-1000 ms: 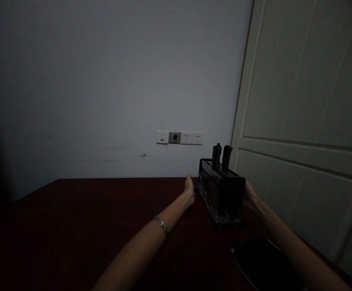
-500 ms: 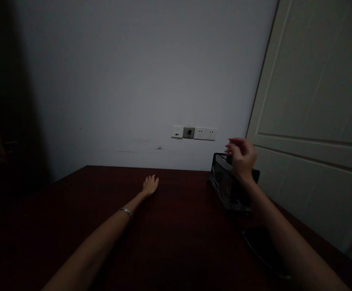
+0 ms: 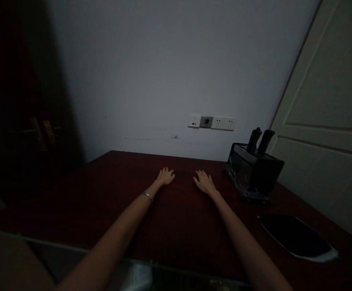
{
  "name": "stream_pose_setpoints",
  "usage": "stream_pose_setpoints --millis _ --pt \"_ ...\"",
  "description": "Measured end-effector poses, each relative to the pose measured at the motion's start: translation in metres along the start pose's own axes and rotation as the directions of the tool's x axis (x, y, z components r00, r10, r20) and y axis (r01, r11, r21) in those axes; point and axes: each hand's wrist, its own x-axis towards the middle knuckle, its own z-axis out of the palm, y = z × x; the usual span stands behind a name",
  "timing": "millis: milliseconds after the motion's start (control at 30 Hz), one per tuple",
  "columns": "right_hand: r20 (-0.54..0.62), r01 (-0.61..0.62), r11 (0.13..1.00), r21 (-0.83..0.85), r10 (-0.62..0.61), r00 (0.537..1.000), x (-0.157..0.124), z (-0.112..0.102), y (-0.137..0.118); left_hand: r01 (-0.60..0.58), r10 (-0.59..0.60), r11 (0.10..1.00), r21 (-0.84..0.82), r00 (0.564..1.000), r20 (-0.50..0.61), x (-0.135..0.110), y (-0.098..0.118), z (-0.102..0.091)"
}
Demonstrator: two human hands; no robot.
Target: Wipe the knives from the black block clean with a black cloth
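Note:
My left hand (image 3: pixel 165 176) lies palm down on the dark red table (image 3: pixel 109 194), fingers stretched out, a thin bracelet on its wrist. My right hand (image 3: pixel 204 182) rests flat on the same table beside it, fingers spread and holding nothing. A black knife block (image 3: pixel 254 173) with two dark handles sticking up stands to the right of my right hand, apart from it.
A flat dark tray-like object (image 3: pixel 294 238) lies near the table's right front. A strip of wall sockets (image 3: pixel 212 122) sits on the grey wall behind. A pale panelled door (image 3: pixel 330 121) stands at the right, a dark door with a handle (image 3: pixel 39 131) at the left.
My right hand has left the top of the knife block and come down flat on the table. My left hand stays flat there. The view has turned left.

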Motion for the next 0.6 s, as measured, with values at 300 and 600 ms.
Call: stream_pose_setpoints --millis 300,600 --pt "0.116 -0.087 0.994 -0.059 0.093 0.989 0.003 0.014 0.026 -0.001 0.001 1.000 0.005 1.000 0.030 -0.003 0.000 0.000" --pt "0.107 -0.089 0.994 -0.071 0.096 0.990 0.004 0.016 0.026 0.011 -0.011 1.000 -0.007 1.000 0.029 -0.001 0.000 0.001"
